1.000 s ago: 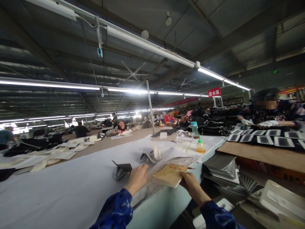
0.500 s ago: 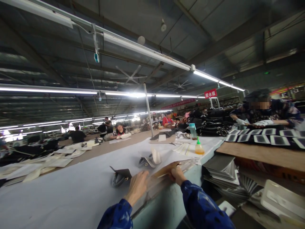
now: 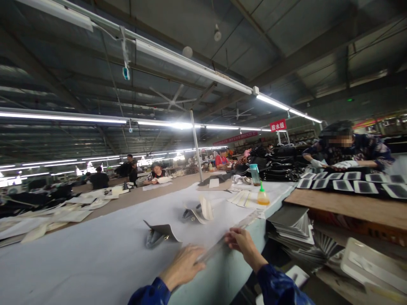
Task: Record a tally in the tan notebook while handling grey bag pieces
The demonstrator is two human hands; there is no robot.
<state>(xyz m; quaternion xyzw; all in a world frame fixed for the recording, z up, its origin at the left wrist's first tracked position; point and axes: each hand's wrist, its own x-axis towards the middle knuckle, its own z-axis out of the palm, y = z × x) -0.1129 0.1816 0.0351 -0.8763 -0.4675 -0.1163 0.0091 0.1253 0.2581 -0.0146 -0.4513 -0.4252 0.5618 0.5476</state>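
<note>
A white sheet (image 3: 104, 245) covers the table, and its edge lies along the table's front border. My left hand (image 3: 184, 264) rests on the sheet near that border, fingers stretched out and thumb over the edge. Further along the edge is my right hand (image 3: 240, 242), its fingers loosely bent and apart, holding nothing that I can see. Just beyond my left hand stands a dark grey folded piece with a small metal fitting (image 3: 161, 233). Behind it sits a similar piece with a pale flap (image 3: 199, 210).
A glue bottle with a green tip (image 3: 263, 195), a teal-lidded cup (image 3: 255, 174) and pale strips (image 3: 242, 198) occupy the far end. To the right are stacked grey sheets (image 3: 291, 220) and a board (image 3: 343, 205). A gloved co-worker (image 3: 346, 148) leans over rows of panels.
The sheet's raised front edge has come down, covering the brown surface seen beneath it. My right hand has let go of it and opened. My left hand has moved slightly nearer the front edge.
</note>
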